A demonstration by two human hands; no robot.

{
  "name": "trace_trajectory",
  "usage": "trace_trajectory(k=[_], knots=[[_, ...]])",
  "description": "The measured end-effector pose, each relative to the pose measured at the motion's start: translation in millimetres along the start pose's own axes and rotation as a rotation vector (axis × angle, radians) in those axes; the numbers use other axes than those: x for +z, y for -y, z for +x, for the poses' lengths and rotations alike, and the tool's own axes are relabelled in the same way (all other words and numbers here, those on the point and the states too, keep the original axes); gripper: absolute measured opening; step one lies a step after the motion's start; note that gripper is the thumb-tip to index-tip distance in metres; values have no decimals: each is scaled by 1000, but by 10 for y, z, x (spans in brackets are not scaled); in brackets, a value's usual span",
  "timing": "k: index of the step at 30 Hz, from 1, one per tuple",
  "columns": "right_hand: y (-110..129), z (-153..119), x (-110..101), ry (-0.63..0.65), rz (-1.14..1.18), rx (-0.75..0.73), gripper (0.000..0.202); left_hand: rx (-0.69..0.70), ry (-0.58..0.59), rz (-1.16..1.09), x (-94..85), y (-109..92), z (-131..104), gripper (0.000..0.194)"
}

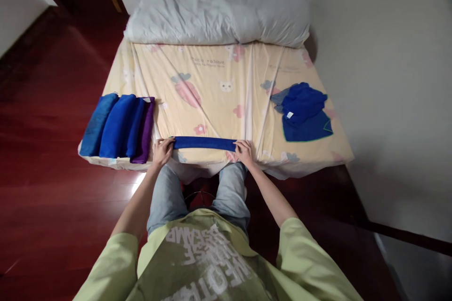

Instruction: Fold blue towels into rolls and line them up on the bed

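A long, narrow strip of folded blue towel (pixel 205 143) lies across the front of the bed, close to its edge. My left hand (pixel 163 151) grips its left end, fingers closed over the cloth. At the opposite end my right hand (pixel 243 151) pinches the towel between thumb and fingers. The strip looks flat and stretched between both hands. Just left of my left hand, several rolled or folded towels in blue (pixel 117 124) and purple (pixel 144 131) lie side by side. Over to the right sits a loose pile of blue cloths (pixel 304 103), one with a green edge.
The bed (pixel 215 99) has a yellow sheet printed with carrots, and a bulky grey-white quilt (pixel 219 4) covers its far end. A pale wall (pixel 381 80) stands at the right. Dark red flooring (pixel 45 150) runs along the left side.
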State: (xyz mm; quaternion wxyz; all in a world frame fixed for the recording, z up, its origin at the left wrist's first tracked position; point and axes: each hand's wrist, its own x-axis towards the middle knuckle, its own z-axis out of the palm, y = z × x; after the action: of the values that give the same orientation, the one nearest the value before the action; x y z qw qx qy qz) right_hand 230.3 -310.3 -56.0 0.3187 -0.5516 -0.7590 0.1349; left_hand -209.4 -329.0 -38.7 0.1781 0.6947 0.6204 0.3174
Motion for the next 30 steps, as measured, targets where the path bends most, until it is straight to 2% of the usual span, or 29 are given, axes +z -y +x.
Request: trace_trajectory(k=[5, 8, 12, 18, 21, 25, 28, 30], knots=[[101, -31, -226, 172, -184, -106, 39, 123, 73, 205, -139, -75, -28, 43], [211, -22, -306, 262, -349, -141, 43, 255, 86, 311, -152, -146, 15, 36], [350, 43, -316, 352, -549, -191, 38, 398, 108, 443, -178, -207, 67, 34], [481, 181, -370, 465, -743, -270, 32, 452, 58, 465, -316, -251, -7, 30], [500, 309, -441, 476, -769, -267, 32, 457, 17, 456, -374, -262, -203, 30], [557, 639, -470, 462, -770, -334, 35, 511, 19, 400, -370, -165, -698, 27], [705, 1037, -331, 476, -770, -440, 38, 584, 40, 332, -309, -55, -1140, 26], [869, 1371, -133, 513, -778, -513, 40, 583, 28, 299, -261, -2, -1378, 26]])
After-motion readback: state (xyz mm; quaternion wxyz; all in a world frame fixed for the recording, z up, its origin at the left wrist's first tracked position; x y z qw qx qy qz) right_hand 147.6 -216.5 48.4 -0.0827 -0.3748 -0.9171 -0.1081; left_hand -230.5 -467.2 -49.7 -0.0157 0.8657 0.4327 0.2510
